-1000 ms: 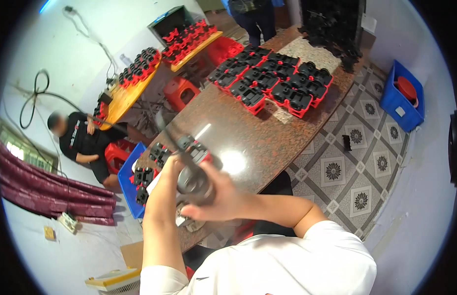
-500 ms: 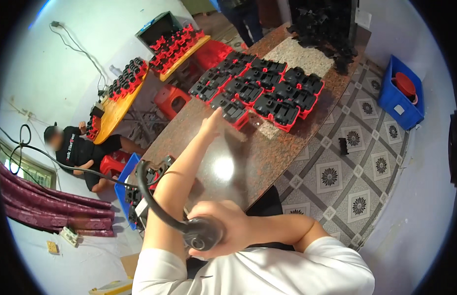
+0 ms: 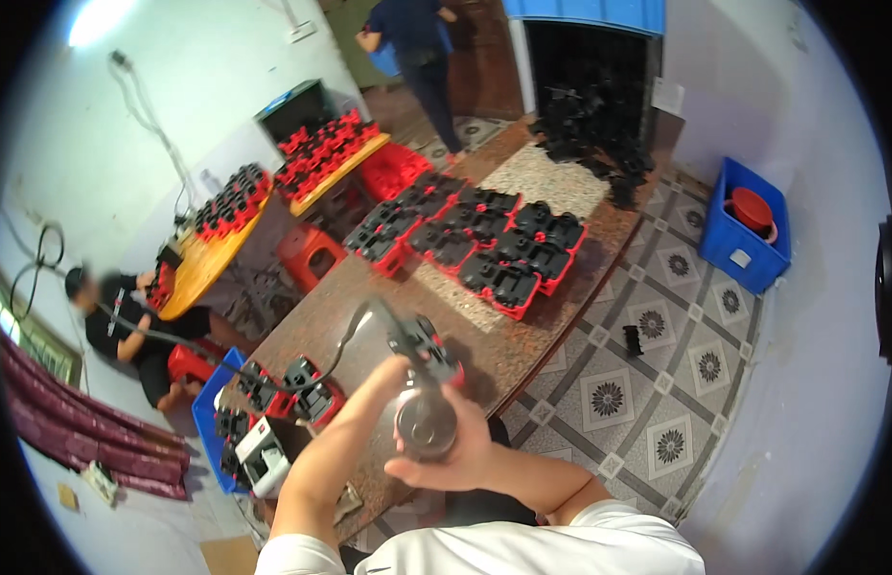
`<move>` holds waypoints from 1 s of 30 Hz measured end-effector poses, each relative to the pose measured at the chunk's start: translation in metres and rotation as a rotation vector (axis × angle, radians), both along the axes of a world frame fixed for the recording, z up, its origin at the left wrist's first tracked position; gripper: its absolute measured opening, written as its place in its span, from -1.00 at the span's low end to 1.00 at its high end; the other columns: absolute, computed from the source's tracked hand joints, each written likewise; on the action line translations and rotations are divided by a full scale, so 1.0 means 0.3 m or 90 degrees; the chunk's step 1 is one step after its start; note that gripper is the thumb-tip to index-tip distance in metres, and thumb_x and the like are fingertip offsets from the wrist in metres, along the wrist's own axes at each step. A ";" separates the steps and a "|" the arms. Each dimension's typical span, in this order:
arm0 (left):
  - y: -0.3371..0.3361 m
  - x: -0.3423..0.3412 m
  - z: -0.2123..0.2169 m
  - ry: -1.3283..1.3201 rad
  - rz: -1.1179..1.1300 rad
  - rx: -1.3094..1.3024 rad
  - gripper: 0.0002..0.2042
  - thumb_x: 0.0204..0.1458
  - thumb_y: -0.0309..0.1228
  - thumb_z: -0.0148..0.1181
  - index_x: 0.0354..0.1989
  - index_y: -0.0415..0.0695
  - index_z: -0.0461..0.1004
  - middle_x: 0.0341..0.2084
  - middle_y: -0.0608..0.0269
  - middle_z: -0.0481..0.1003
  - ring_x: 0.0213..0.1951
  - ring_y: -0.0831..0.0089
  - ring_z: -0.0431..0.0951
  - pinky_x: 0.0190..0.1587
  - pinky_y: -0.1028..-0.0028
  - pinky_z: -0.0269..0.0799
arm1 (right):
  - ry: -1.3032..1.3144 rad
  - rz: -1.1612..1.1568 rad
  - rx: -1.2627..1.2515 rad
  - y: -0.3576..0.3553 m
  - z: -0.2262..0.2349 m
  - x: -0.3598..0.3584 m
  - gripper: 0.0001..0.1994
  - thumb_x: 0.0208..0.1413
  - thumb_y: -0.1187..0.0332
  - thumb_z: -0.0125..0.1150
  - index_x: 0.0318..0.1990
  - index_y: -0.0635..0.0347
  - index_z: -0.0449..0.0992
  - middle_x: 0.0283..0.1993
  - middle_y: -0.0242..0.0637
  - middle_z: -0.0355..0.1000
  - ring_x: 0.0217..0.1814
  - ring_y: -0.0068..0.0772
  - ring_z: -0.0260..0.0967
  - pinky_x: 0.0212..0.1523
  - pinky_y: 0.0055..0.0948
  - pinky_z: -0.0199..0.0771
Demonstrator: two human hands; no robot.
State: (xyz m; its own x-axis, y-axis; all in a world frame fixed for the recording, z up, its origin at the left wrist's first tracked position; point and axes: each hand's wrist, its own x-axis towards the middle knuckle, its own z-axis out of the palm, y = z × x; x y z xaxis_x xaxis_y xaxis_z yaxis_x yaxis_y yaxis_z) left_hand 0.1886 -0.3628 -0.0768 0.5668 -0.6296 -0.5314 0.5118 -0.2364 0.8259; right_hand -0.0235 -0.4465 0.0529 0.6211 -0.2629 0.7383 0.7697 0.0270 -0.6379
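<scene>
My right hand (image 3: 470,446) is closed round a dark corded electric screwdriver (image 3: 427,422), seen end-on, so its tip is hidden. A black cable (image 3: 350,331) loops up over the tabletop by it. Just beyond the tool, a red and black plastic unit (image 3: 434,347) sits on the polished stone table (image 3: 316,316). My left hand (image 3: 393,374) is right beside the tool and the near side of that unit. The screwdriver covers its fingers, so I cannot see what they grip.
Rows of similar units (image 3: 474,230) stand farther along the table. Black parts (image 3: 594,139) spill from a container at the far end. A blue bin (image 3: 208,412) and a white device (image 3: 266,458) are at left. Another person (image 3: 129,321) sits by side tables; one (image 3: 412,48) stands behind.
My left hand has drawn back from the rows, and one unit now lies close before me. The screwdriver has moved forward toward it. The standing person shows more fully.
</scene>
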 end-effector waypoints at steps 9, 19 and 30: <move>0.796 -0.504 0.356 -0.024 -0.126 0.070 -0.26 -0.28 -0.49 0.41 0.17 -0.21 0.19 0.00 0.21 0.37 0.02 0.45 0.33 0.11 0.38 0.25 | 0.068 0.080 0.194 0.168 0.097 0.193 -0.58 -0.09 0.42 0.33 -0.09 0.26 0.29 -0.36 -0.30 0.40 -0.50 -0.60 0.33 -0.44 -0.56 0.40; 1.534 -0.823 0.094 0.017 0.733 -0.145 -0.70 -0.01 -0.39 0.18 -0.09 -0.19 0.42 -0.22 0.18 0.51 -0.19 0.31 0.54 -0.03 0.31 0.46 | 0.161 0.327 0.210 0.779 -0.033 0.305 -0.69 0.06 0.45 0.16 -0.08 0.29 0.22 -0.45 -0.25 0.37 -0.51 -0.47 0.36 -0.44 -0.48 0.42; 1.479 -0.551 -0.111 -0.093 0.623 -0.021 -0.52 -0.09 -0.34 0.29 0.03 -0.14 0.32 -0.18 0.26 0.47 -0.16 0.43 0.51 -0.14 0.42 0.46 | 0.124 0.263 -0.034 0.851 -0.076 0.303 -0.61 -0.01 0.51 0.22 -0.04 0.30 0.21 -0.40 -0.24 0.36 -0.47 -0.49 0.37 -0.43 -0.51 0.44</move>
State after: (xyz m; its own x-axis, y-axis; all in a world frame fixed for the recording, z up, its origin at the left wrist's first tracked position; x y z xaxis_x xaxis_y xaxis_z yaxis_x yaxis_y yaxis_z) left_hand 0.0233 0.0810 -0.1101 0.9034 0.1380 -0.4059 0.3622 0.2608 0.8949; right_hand 0.0675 -0.1912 0.0301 0.7944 0.0708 0.6032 0.5670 0.2697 -0.7783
